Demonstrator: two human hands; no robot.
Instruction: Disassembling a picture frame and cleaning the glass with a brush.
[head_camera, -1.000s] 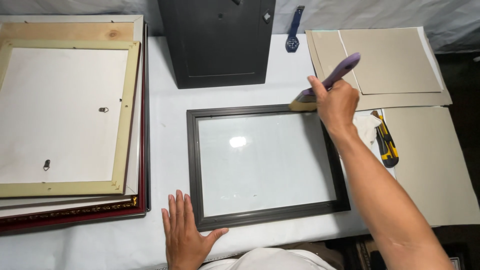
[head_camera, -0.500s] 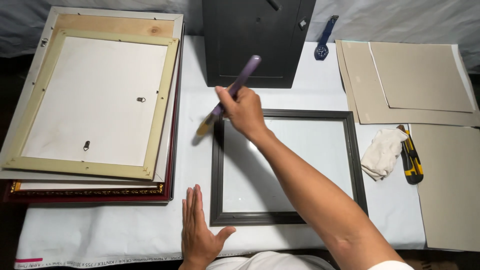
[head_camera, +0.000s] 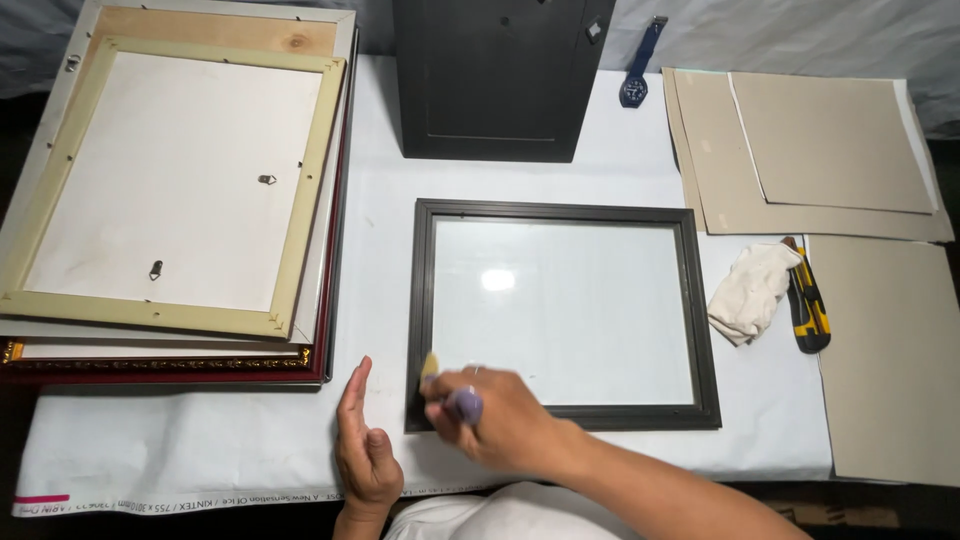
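Stack of frames (head_camera: 170, 190) at far left. Left hand (head_camera: 365, 445) on white cloth (head_camera: 200, 450), on its edge, fingers together, just beside dark frame (head_camera: 560, 310). Right hand (head_camera: 495, 420) grips purple brush (head_camera: 450, 395), bristles on lower left corner. Advice: light strokes, sweep dust outward off glass; steady frame.

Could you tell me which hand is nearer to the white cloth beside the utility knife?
Right. The right hand sits at the frame's near-left corner; the left hand lies farther left of the white cloth.

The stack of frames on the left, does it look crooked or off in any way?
Yes. The pale wooden frame on top sits rotated against the frames beneath, so the stack is uneven. The dark frame being brushed lies square.
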